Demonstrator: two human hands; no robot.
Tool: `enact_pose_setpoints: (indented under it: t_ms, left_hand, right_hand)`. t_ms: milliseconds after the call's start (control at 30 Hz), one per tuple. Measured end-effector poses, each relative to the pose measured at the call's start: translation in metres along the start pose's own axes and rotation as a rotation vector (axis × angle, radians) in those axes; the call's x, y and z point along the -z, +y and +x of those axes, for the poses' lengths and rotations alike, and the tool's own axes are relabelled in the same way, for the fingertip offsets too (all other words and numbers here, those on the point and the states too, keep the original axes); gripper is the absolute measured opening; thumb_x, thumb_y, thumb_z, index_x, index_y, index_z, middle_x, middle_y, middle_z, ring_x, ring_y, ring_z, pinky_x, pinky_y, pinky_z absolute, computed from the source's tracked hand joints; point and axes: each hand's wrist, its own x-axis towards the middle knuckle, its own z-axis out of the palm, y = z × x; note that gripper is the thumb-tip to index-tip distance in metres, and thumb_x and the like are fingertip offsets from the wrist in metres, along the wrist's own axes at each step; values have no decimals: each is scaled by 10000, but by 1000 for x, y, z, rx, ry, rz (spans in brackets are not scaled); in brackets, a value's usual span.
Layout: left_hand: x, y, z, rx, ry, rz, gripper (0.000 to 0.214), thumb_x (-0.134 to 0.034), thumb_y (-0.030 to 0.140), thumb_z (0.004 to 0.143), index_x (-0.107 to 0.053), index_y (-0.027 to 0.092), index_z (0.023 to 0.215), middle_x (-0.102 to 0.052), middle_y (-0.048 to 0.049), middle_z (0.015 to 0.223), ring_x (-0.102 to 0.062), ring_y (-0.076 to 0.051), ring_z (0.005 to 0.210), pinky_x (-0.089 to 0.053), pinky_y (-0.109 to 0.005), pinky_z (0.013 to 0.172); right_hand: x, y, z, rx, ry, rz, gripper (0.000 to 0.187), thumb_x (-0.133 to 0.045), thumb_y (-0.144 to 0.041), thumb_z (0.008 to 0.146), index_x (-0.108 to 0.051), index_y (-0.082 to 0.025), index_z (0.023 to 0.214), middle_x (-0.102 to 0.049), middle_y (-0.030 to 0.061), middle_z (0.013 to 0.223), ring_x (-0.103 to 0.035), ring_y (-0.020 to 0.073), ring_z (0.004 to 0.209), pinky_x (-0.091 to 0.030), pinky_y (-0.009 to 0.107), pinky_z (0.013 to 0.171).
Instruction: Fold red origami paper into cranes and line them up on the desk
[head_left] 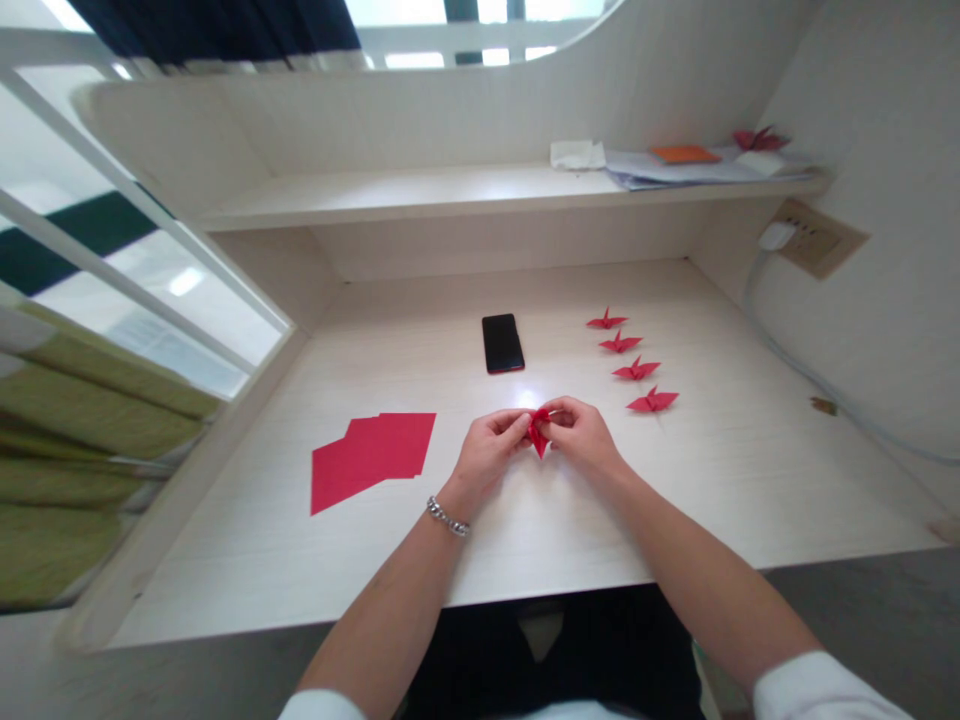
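Between my two hands, just above the desk's middle, is a small folded piece of red paper (539,436), its pointed end turned down toward me. My left hand (495,446) pinches it from the left side. From the other side my right hand (583,432) grips it with thumb and fingers. Parts of the folds are hidden behind my fingers. Several finished red paper cranes stand in a row to the right, the closest one (652,401) beside my right hand. Flat red paper sheets (373,452) lie overlapping left of my left hand.
A black phone (502,344) lies beyond my hands. The shelf (420,192) at the back carries papers (645,172), an orange packet-like item (685,155) and another red folded paper piece (760,139). A white plug (776,236) with its cable sits in the right wall socket.
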Motion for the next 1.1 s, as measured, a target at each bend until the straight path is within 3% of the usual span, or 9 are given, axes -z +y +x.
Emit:
enact_pose_setpoints:
  t_ms: [200, 500, 667, 833, 1100]
  left_hand:
    - [-1, 0, -1, -6, -28, -7, 322, -756, 369, 737, -751, 115, 935, -727, -108, 883, -647, -165, 777, -520, -312, 774]
    - [1, -4, 0, -63, 24, 70, 316, -777, 348, 714, -746, 120, 932, -740, -111, 900, -671, -184, 798, -530, -304, 758]
    - [4, -7, 2, -92, 68, 91, 341, -754, 391, 731, -741, 120, 938, -743, -110, 897, -682, -194, 782, -542, -317, 748]
    - [8, -9, 3, -148, 81, 252, 347, -705, 420, 774, -734, 118, 942, -736, -107, 891, -672, -185, 755, -537, -290, 694]
    - [3, -2, 0, -241, 155, 503, 297, -629, 412, 834, -718, 134, 885, -690, -49, 697, -612, -142, 591, -477, -227, 535]
  right_hand:
    - [0, 1, -1, 20, 7, -6, 213, -683, -299, 700, -650, -165, 863, -711, 41, 697, -667, 179, 614, -499, 245, 512]
    - [-1, 2, -3, 61, 27, -50, 196, -683, -265, 709, -673, -162, 875, -718, 46, 704, -677, 180, 638, -507, 250, 561]
    - [-1, -3, -3, 10, -56, 49, 298, -699, -303, 709, -693, -139, 958, -736, 69, 772, -684, 189, 682, -524, 262, 582]
    - [2, -6, -3, 11, -83, -25, 289, -620, -329, 785, -744, -143, 967, -746, 60, 801, -667, 168, 678, -526, 264, 621]
    - [1, -6, -5, 45, -52, -139, 274, -580, -308, 812, -773, -176, 954, -758, 43, 803, -652, 160, 646, -506, 254, 595]
